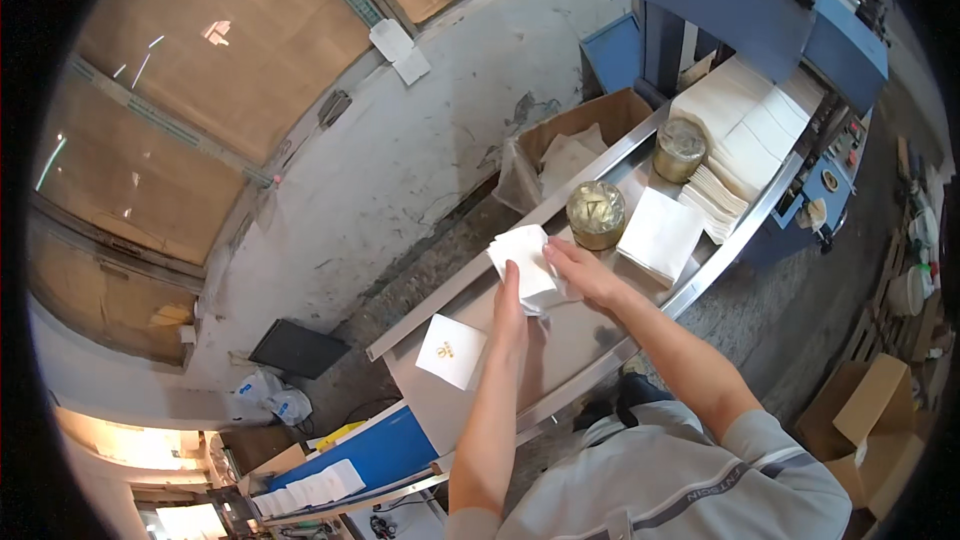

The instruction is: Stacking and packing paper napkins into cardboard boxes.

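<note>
Two hands clamp a stack of thin white square paper sheets (520, 249) at the centre of the frame: the left hand (509, 308) from below, the right hand (585, 274) at its right edge. Beneath lies a grey metal table (572, 342). A white square with a gold mark (449, 351) lies lower left; two squat brownish cylinders (596, 215) and a thick white square stack (661, 237) sit right of centre.
</note>
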The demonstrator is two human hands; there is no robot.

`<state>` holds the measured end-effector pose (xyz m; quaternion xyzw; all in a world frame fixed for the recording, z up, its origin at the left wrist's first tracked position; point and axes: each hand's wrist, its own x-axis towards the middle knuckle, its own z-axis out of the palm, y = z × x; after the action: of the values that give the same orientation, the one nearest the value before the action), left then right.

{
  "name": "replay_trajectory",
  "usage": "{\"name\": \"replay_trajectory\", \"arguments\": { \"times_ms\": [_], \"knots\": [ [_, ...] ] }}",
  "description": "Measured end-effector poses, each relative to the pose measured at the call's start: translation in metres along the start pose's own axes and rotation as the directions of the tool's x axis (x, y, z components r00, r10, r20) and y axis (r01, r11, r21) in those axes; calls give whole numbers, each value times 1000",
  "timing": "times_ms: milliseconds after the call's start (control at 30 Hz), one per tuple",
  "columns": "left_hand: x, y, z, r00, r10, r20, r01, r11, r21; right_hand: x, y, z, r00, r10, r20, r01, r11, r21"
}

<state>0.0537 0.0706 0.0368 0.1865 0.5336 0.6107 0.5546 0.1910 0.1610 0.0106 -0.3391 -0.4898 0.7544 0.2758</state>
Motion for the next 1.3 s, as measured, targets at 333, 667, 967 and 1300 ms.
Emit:
{"name": "replay_trajectory", "arguments": {
  "times_ms": [333,667,967,1300],
  "knots": [
    [-45,18,29,964,257,71,-256,966,-23,-45,-45,21,975,-174,138,173,985,19],
    [-64,21,17,950,284,127,-278,959,-60,-68,-69,28,907,-364,211,402,897,-182],
    [-72,-2,1,952,-3,307,-136,892,432,-65,-21,-4,992,59,110,-51,996,-69],
    [-64,-41,0,949,176,263,-275,868,412,-77,4,-14,984,105,146,-118,990,83]
  ]
}}
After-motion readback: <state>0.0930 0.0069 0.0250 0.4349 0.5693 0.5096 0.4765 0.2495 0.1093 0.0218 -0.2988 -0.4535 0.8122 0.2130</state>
